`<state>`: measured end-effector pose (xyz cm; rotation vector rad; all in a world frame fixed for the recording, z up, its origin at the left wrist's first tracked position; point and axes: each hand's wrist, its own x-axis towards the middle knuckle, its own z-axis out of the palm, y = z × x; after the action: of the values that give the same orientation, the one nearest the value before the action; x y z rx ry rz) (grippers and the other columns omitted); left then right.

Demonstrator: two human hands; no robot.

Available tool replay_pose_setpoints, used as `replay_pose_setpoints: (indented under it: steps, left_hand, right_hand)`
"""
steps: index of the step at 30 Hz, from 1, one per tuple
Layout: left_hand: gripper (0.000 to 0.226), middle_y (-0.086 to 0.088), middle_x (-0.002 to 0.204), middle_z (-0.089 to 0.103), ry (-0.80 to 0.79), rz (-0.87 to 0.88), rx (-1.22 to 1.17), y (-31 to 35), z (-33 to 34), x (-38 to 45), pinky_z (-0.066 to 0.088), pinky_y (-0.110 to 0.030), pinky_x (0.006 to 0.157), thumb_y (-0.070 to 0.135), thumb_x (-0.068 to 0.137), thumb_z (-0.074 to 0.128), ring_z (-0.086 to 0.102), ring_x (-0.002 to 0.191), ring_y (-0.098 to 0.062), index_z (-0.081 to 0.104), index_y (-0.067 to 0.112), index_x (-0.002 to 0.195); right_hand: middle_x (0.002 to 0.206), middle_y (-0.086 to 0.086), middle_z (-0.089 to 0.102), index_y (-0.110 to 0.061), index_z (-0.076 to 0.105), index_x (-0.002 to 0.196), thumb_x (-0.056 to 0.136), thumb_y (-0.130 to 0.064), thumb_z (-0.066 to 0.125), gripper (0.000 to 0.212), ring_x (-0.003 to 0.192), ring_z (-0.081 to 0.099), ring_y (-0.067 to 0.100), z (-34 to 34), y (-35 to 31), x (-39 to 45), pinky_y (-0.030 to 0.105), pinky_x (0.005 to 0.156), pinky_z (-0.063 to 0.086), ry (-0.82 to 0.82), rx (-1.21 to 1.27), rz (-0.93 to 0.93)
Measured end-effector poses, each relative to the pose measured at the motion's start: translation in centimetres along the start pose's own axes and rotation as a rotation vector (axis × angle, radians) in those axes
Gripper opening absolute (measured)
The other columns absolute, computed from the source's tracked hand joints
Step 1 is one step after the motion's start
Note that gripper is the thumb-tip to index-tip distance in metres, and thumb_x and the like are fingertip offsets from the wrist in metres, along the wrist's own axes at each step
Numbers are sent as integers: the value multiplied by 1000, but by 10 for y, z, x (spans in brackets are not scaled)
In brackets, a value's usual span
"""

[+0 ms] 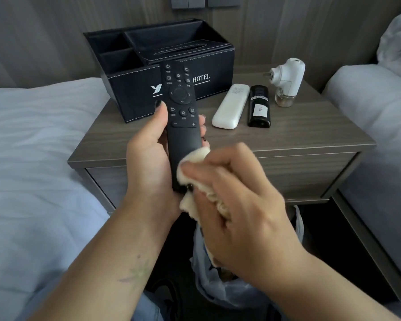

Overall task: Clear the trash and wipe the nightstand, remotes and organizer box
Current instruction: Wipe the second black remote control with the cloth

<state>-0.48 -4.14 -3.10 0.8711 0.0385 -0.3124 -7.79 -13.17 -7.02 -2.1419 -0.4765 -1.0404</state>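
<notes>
My left hand grips a long black TV remote upright, buttons facing me, above the front edge of the wooden nightstand. My right hand holds a cream cloth and presses it against the remote's lower end. On the nightstand stand a black leather organizer box marked HOTEL, a white remote lying face down, and a smaller black remote with a white label.
A white plug-in device with a small bottle stands at the nightstand's back right. Beds with white sheets flank both sides. A bin lined with a plastic bag sits on the floor below my hands.
</notes>
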Motion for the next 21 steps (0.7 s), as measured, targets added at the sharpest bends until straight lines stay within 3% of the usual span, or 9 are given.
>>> replay_pose_setpoints:
  steps: [3,6,9,14,17,21]
  left_hand:
    - [40,-8,81,68,11,80,-71,1,1,5,47,-26,61,39,99,46,59,65,-15,66,4,93]
    - [31,-4,78,70,-4,125,-25,-5,5,6,49,-23,54,29,105,35,65,64,-11,60,10,98]
    - [21,-6,72,68,-11,92,-32,-8,5,5,46,-21,48,17,104,36,63,60,-12,58,15,103]
    - [23,1,60,56,-28,56,132,-14,4,4,43,-22,48,23,102,44,50,51,-11,65,21,109]
    - [26,8,57,61,-153,97,333,-22,5,-2,43,-27,58,28,101,45,57,55,-8,68,24,91]
    - [39,-8,71,65,-272,188,571,-32,9,-9,46,-29,65,24,102,41,61,68,-15,63,5,75]
  right_hand:
    - [104,3,52,-2,70,104,90,2,57,20,86,58,20,-3,2,-7,30,71,51,-77,32,-10]
    - [99,8,56,-2,71,103,86,6,63,21,86,56,10,-7,5,-6,16,78,47,16,21,23]
    - [97,10,58,-2,69,105,83,6,65,23,90,55,4,-6,1,-8,12,82,43,85,35,39]
    - [95,9,56,0,69,105,84,2,61,22,90,52,1,-2,3,-3,10,82,40,137,33,38]
    - [95,7,53,0,69,106,85,3,61,22,89,51,2,-5,12,10,8,82,40,213,-33,52]
    - [96,4,49,-2,70,105,85,3,61,22,89,46,-3,-21,31,33,5,80,38,338,-192,63]
